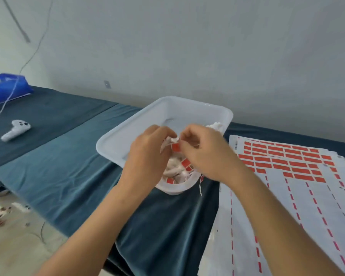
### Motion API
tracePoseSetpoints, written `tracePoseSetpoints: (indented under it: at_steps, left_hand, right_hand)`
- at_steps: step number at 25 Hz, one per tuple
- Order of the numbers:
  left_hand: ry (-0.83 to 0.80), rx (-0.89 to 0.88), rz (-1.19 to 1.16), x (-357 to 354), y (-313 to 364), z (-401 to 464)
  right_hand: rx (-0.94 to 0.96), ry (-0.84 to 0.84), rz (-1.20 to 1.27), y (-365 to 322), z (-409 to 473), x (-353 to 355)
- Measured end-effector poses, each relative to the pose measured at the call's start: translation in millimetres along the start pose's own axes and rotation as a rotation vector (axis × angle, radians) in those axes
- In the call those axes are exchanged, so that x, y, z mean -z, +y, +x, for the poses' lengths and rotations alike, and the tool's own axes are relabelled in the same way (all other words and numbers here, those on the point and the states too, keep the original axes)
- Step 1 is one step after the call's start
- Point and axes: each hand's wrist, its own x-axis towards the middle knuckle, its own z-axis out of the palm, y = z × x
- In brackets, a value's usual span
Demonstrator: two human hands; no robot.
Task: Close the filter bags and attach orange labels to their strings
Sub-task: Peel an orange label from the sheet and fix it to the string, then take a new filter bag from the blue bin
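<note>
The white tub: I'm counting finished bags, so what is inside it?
Inside the white tub: white filter bags with orange labels. Both hands hide much of the pile, so no count.

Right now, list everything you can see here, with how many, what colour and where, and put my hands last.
tray: one, white, middle of the table
filter bags: a pile, count unclear, white, near end of the tray, some with orange labels
held bag: one, white, over the tray between both hands
label: one, orange, at the held bag's string
label sheets: a stack, white with orange labels, right of the tray
controller: one, white, far left on the table
blue bag: one, far left corner
cable: one, white, hanging down to the table at left
cloth: dark teal, covering the table
left hand: holds the bag
right hand: pinches at the string and label
</note>
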Motion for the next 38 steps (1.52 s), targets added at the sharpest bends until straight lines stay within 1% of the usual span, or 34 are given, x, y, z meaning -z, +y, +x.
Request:
tracePoseSetpoints:
  at_steps: [3,8,12,13,14,16,17,18,19,21,22,24,26,27,28,30,32,33,35,37,38]
  left_hand:
    - [-0.137,0.048,0.068,-4,-14,-13]
    - [-0.183,0.025,0.002,4,-25,-13]
    - [-0.086,-0.011,0.009,17,-32,-8]
    - [-0.093,-0.009,0.022,20,-32,-9]
    - [-0.140,0.007,0.026,23,-31,-10]
    - [-0.319,0.049,0.036,29,-26,-14]
    - [-0.403,0.052,0.072,31,-22,-16]
    - [-0.448,0.039,0.134,33,-20,-18]
    - [-0.450,0.009,0.203,33,-16,-18]
    - [-0.362,-0.080,0.292,29,-1,-16]
    - [-0.312,-0.127,0.288,24,13,-16]
    - [-0.208,-0.204,0.213,8,42,-19]
    - [-0.130,-0.227,0.090,-16,68,-26]
    - [-0.137,-0.232,0.020,-33,82,-32]
    - [-0.174,-0.244,-0.029,-51,94,-39]
    - [-0.321,-0.288,-0.040,-94,114,-55]
    - [-0.510,-0.352,0.015,-138,127,-73]
    - [-0.582,-0.389,0.060,-157,131,-81]
    - [-0.656,-0.445,0.174,-183,131,-94]
    - [-0.656,-0.459,0.244,-194,129,-100]
    - [-0.654,-0.452,0.241,-195,127,-100]
  right_hand:
    - [-0.019,-0.083,-0.199,9,4,-23]
    - [0.024,-0.098,-0.297,14,-1,-26]
    - [0.013,-0.142,-0.276,10,-5,-23]
    - [0.013,-0.150,-0.271,10,-6,-23]
    - [0.013,-0.153,-0.268,10,-7,-23]
    - [0.018,-0.160,-0.272,9,-10,-23]
    - [0.024,-0.163,-0.276,9,-12,-23]
    - [0.033,-0.161,-0.277,9,-14,-22]
    - [0.046,-0.149,-0.272,8,-16,-19]
    - [0.061,-0.109,-0.265,4,-20,-10]
    - [0.061,-0.075,-0.263,1,-24,-1]
    - [0.070,0.010,-0.278,-5,-37,20]
    - [0.080,0.106,-0.356,-7,-57,47]
    - [0.053,0.141,-0.408,-4,-71,62]
    - [-0.018,0.156,-0.462,0,-86,75]
    - [-0.283,0.131,-0.569,13,-119,93]
    - [-0.532,0.019,-0.723,31,-150,101]
    - [-0.609,-0.047,-0.749,40,-162,101]
    - [-0.690,-0.115,-0.730,54,-178,98]
    - [-0.687,-0.111,-0.739,65,-183,97]
    - [-0.670,-0.102,-0.760,68,-183,97]
